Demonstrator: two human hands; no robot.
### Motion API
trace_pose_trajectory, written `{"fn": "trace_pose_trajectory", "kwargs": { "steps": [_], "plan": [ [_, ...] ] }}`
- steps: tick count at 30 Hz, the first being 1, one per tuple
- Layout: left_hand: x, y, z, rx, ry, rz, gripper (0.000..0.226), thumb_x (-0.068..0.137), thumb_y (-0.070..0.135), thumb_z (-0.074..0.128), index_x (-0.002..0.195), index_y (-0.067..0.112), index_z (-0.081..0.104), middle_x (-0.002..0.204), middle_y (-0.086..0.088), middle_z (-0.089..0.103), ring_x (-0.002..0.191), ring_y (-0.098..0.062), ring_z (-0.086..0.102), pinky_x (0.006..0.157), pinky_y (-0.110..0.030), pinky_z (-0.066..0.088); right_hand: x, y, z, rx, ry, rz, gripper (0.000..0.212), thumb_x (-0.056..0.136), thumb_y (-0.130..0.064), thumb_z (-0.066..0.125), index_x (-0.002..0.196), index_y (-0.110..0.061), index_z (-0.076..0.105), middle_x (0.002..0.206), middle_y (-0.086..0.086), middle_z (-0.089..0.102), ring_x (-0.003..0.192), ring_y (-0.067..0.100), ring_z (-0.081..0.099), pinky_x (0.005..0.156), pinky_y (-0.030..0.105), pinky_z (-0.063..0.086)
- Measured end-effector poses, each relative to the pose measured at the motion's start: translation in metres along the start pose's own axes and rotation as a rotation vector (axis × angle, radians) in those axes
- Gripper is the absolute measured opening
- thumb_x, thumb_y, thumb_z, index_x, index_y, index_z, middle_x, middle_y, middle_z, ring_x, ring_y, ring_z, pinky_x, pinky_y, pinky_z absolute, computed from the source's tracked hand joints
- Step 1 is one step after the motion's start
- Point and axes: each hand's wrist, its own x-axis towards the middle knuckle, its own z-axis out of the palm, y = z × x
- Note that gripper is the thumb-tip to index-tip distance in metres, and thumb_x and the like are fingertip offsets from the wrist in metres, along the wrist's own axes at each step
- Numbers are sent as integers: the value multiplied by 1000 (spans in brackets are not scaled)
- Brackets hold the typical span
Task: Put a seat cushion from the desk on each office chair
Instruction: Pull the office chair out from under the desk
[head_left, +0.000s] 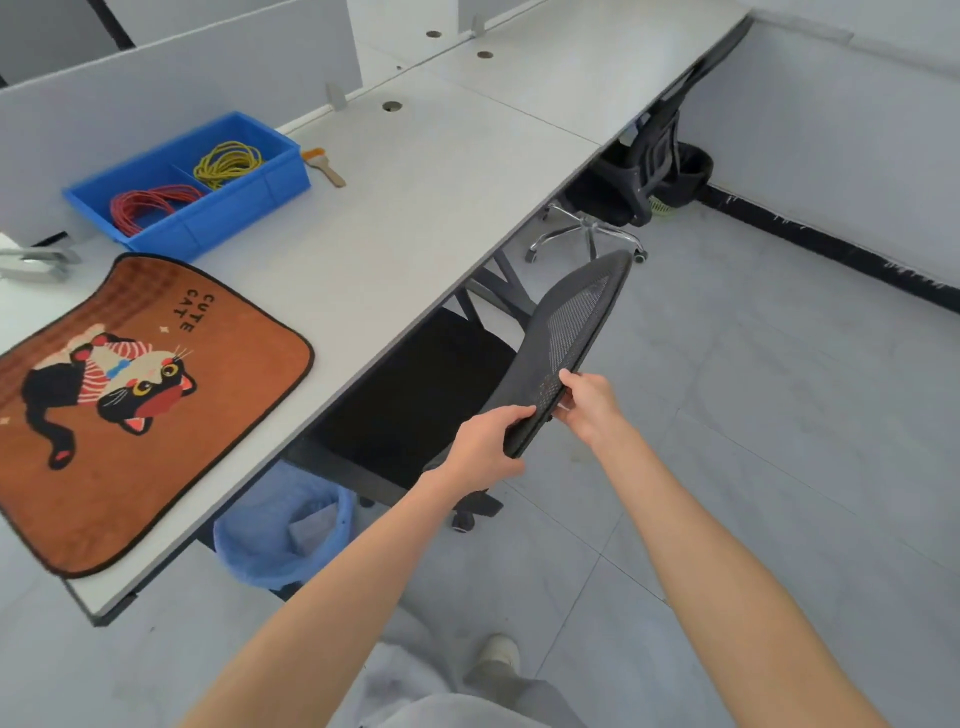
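A brown seat cushion (140, 405) with a cartoon cat and the words CUTE CAT lies flat on the white desk (415, 171) at the left. A black office chair (415, 395) sits tucked partly under the desk, its seat bare. Both my hands hold the top edge of its mesh backrest (576, 322): my left hand (488, 447) grips the near end of the rim, and my right hand (587, 402) pinches it just beyond. A second black office chair (631, 171) stands further along under the desk, mostly hidden.
A blue bin (192, 182) with red and yellow wire coils stands at the back of the desk, with a small brush (324, 163) beside it. A blue-lined waste basket (280, 525) sits under the desk. Grey tiled floor (753, 415) spreads to the right.
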Motion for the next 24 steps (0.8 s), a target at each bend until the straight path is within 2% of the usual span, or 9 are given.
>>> {"fn": "trace_pose_trajectory", "kwargs": {
  "steps": [7, 9, 10, 12, 14, 16, 18, 20, 24],
  "plan": [
    [1, 30, 42, 60, -56, 120, 67, 72, 16, 67, 134, 19, 44, 131, 0, 56, 116, -18, 54, 98, -29, 43, -19, 3, -67, 49, -6, -18, 20, 94, -7, 45, 75, -9, 53, 66, 5, 63, 66, 17, 57, 58, 31, 50],
    [3, 37, 53, 61, -66, 160, 67, 72, 18, 66, 134, 19, 44, 131, 1, 56, 117, -17, 54, 97, -26, 41, -22, 4, -83, 65, 15, -34, 14, 94, -7, 44, 85, -9, 56, 74, 5, 63, 69, 17, 58, 56, 30, 52],
    [4, 40, 59, 54, -72, 178, 66, 72, 19, 66, 135, 19, 43, 132, 2, 55, 117, -17, 53, 96, -24, 41, -24, 4, -90, 78, 35, -46, 12, 93, -7, 45, 98, -10, 56, 80, 5, 62, 72, 17, 58, 57, 30, 52],
    [5, 49, 72, 29, -93, 215, 67, 74, 22, 66, 136, 18, 41, 136, 2, 50, 121, -17, 49, 98, -22, 38, -24, 4, -106, 102, 83, -72, 37, 93, -7, 46, 127, -21, 45, 91, 4, 61, 75, 16, 57, 61, 32, 50],
    [5, 57, 85, -11, -119, 254, 68, 76, 27, 68, 137, 17, 39, 142, 0, 43, 130, -17, 38, 104, -19, 27, -28, 1, -121, 98, 109, -95, 53, 93, -6, 45, 138, -31, 32, 98, 4, 60, 74, 16, 55, 63, 33, 49],
    [7, 65, 95, -70, -144, 236, 66, 82, 37, 64, 139, 21, 36, 149, 0, 33, 137, -16, 26, 109, -21, 18, -32, -4, -136, 91, 126, -101, 59, 94, -5, 44, 142, -34, 26, 101, 4, 59, 74, 15, 56, 64, 33, 47],
    [8, 66, 101, -193, -208, 111, 59, 89, 41, 52, 142, 27, 30, 154, 1, 25, 141, -16, 22, 112, -27, 19, -36, -7, -149, 88, 145, -99, 60, 94, -4, 42, 144, -33, 22, 101, 3, 60, 74, 14, 57, 65, 33, 47],
    [11, 63, 109, -269, -314, 42, 53, 92, 40, 46, 142, 32, 28, 153, 2, 26, 141, -17, 25, 107, -24, 22, -38, -9, -163, 86, 159, -90, 60, 95, -4, 40, 144, -32, 21, 96, 1, 61, 74, 15, 58, 64, 33, 48],
    [11, 67, 127, -191, -402, 92, 50, 93, 42, 44, 140, 37, 30, 153, 1, 27, 141, -14, 24, 108, -25, 22, -46, -9, -188, 98, 192, -82, 60, 95, -5, 40, 144, -33, 22, 95, 1, 62, 75, 17, 58, 63, 33, 48]
  ]
}}
